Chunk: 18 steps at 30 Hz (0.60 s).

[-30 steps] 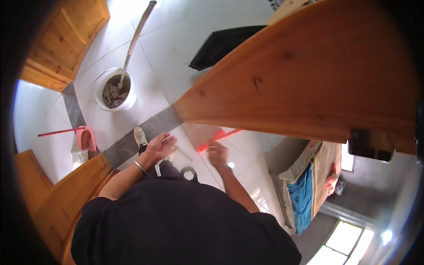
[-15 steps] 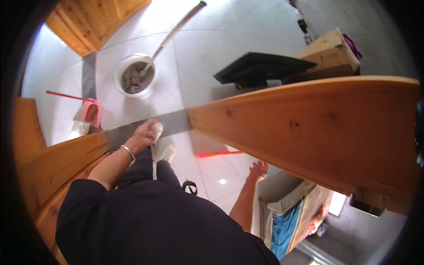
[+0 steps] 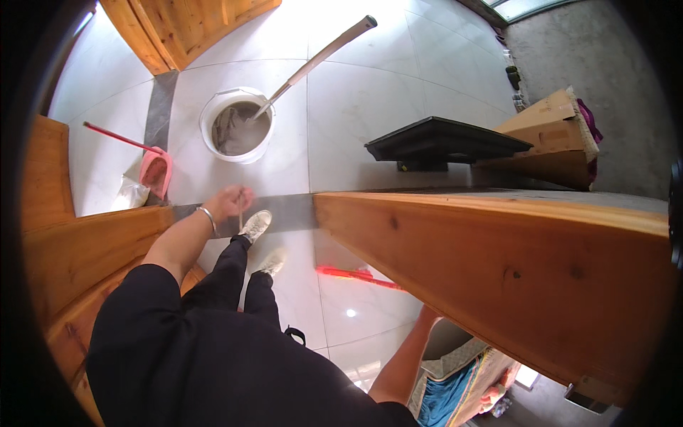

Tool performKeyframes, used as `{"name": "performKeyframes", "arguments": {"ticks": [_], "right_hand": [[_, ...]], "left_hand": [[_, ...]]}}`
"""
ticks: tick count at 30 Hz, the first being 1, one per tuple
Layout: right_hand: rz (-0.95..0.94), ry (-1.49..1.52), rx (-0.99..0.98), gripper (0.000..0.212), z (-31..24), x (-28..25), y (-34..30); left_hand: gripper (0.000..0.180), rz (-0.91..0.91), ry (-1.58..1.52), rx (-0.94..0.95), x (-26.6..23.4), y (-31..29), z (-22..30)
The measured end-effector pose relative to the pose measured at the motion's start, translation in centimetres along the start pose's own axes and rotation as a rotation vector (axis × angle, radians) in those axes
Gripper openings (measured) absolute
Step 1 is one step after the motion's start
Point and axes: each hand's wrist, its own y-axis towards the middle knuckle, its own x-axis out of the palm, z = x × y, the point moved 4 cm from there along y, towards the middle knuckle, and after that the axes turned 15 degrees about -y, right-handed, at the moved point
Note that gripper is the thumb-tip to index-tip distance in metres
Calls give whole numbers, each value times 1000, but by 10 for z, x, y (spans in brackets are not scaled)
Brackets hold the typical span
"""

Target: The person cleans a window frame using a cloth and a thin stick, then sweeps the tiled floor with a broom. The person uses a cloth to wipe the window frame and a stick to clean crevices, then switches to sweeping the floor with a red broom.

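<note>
Left hand [image 3: 233, 201]: fingers curled inward and slightly blurred, closed on a thin pale stick [image 3: 240, 219] that points down toward the shoes. Right hand [image 3: 430, 313]: set at the lower edge of the wooden door [image 3: 498, 277], which covers the fingers; whether these are apart or together cannot be told. The door slants across the right half of the view, its narrow end above the dark floor strip [image 3: 288, 213].

Silver bracelet [image 3: 209, 219]: on the left wrist. White shoes [image 3: 257, 224]: one on the dark strip, the other just beside it on the tiles. Red rod-shaped implement [image 3: 356, 274]: on the floor between the shoes and the door, one end passing behind the door.

White bucket [image 3: 249, 159]: beyond the left hand, containing murky grey liquid, with a long-handled tool [image 3: 324, 53] leaning out. Pink dustpan [image 3: 156, 174]: to the left of the bucket. Black panel [image 3: 448, 139]: beyond the door, near a cardboard box [image 3: 544, 135]. Bed [image 3: 491, 366]: lower right, with blue cloth.
</note>
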Motion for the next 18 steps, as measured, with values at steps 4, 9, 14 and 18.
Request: {"name": "performKeyframes", "arguments": {"ticks": [4,9,14,18], "right_hand": [[-94,10,217,18,67,-12,-47],[-227,184,559,21,50,-62,-133],[-435,749,975,47,-23,-92,-185],[-417,1309,925,44,-49,-111,-252]], "left_hand": [[23,45,-154,101,-16,67,106],[59,394,541,464,27,48,167],[24,246,1187,808,-16,63,210],[22,-8,1129,291,-35,31,180]]}}
